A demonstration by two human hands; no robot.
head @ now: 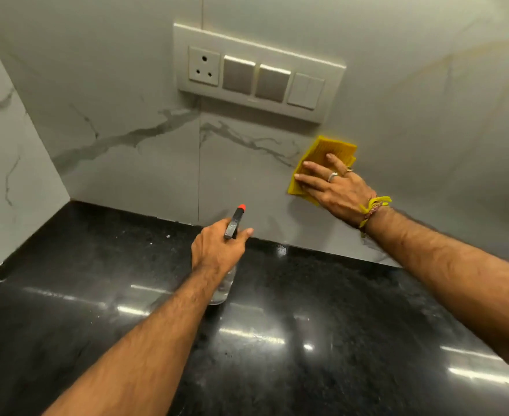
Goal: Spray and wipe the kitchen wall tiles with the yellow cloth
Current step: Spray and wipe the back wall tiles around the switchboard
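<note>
Below the switch plate (259,76), on the marble wall tiles (127,139), we press the yellow cloth (322,163) flat with our right hand (334,190), fingers straight. Our left hand (217,250) grips the spray bottle (235,223), hiding most of it; no label is readable.

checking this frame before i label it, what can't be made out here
Head view only:
- spray bottle: the left hand and forearm cover most of its body; liquid level unreadable.
- yellow cloth: lower part hidden under the right hand.
- wall tiles: any spray film or dirt too faint to see.
- switch plate: markings too small.
</note>
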